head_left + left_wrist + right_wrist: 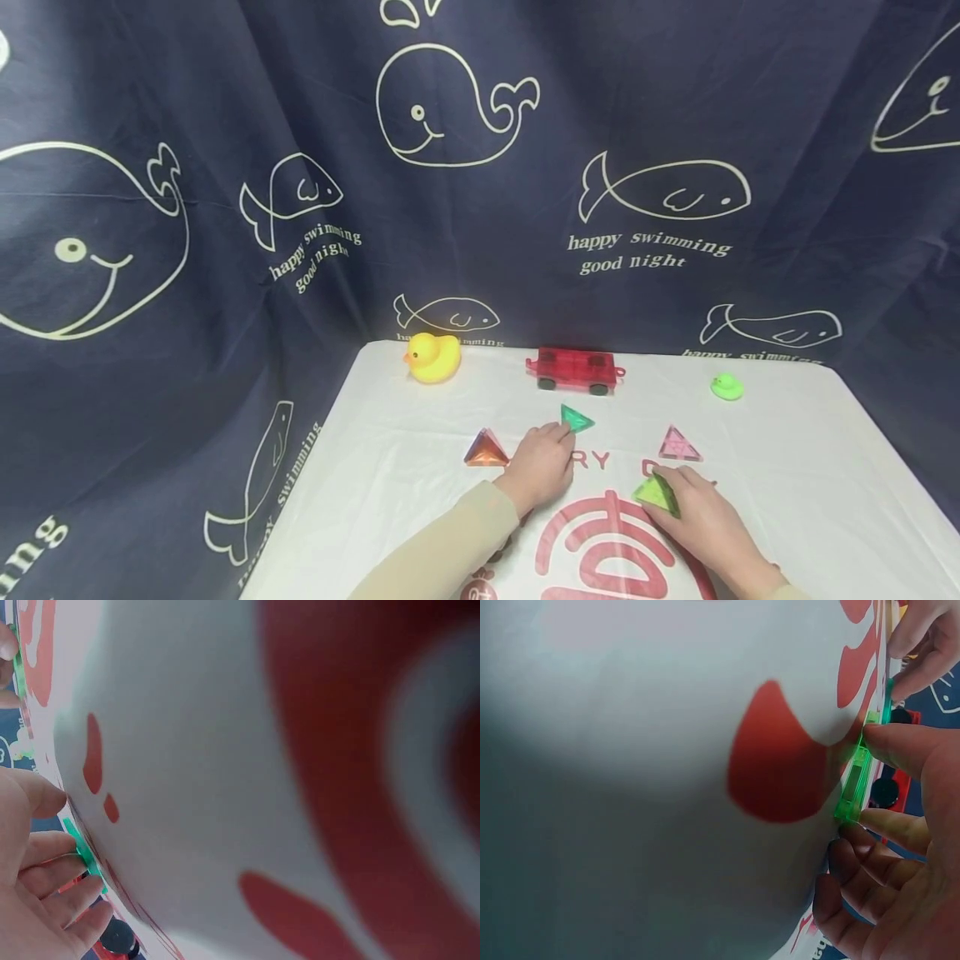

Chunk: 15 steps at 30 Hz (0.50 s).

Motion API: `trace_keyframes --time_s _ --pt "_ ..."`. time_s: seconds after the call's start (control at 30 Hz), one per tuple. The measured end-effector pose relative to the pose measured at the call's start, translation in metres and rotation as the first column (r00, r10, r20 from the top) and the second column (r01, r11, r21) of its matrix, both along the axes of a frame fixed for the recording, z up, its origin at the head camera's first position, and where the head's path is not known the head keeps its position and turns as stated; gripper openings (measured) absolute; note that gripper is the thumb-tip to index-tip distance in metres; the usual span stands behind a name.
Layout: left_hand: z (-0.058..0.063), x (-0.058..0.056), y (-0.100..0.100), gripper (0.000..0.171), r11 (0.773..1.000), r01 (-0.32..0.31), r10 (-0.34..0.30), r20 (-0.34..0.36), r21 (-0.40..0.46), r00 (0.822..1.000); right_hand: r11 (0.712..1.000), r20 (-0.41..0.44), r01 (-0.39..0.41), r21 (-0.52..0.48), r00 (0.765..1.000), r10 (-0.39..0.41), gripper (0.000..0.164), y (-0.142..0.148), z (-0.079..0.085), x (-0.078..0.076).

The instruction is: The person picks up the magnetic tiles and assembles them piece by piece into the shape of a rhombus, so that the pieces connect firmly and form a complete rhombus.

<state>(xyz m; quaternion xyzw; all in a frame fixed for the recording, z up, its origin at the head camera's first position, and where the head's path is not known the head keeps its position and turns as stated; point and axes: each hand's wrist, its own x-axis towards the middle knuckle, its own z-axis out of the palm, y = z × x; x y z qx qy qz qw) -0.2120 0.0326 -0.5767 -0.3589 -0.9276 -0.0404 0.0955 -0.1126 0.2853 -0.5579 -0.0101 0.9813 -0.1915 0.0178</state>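
My right hand [708, 521] pinches a lime-green triangular magnetic tile [654, 493] low over the white table cover. In the right wrist view, the thumb is at one end of this green tile [855, 780] and the index finger at the other. My left hand [538, 465] reaches to a teal triangular tile [576, 419], its fingertips at the tile's near edge. Its fingers look loosely extended in the left wrist view, with the thumb apart from them. Left of that hand lies an orange triangular tile [484, 450]; beyond the right hand is a pink one [678, 444].
Along the back of the white table cover [390, 433] stand a yellow rubber duck [433, 358], a red toy wagon base [573, 371] with black wheels, and a small green duck [727, 387]. A dark blue curtain [525, 233] with whale and fish drawings hangs behind.
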Motion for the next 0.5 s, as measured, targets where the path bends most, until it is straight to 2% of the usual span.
trace_keyframes --time_s 0.3,0.5 --pt "0.002 0.009 -0.009 0.023 0.998 0.063 -0.063 -0.040 -0.012 0.997 1.000 -0.014 -0.024 -0.008 1.000 0.024 0.081 -0.008 -0.003 -0.010" --pt "0.002 0.013 -0.014 0.009 0.995 0.100 -0.101 -0.095 -0.014 0.990 0.997 -0.121 -0.076 -0.015 0.990 0.074 0.071 -0.014 -0.004 -0.014"
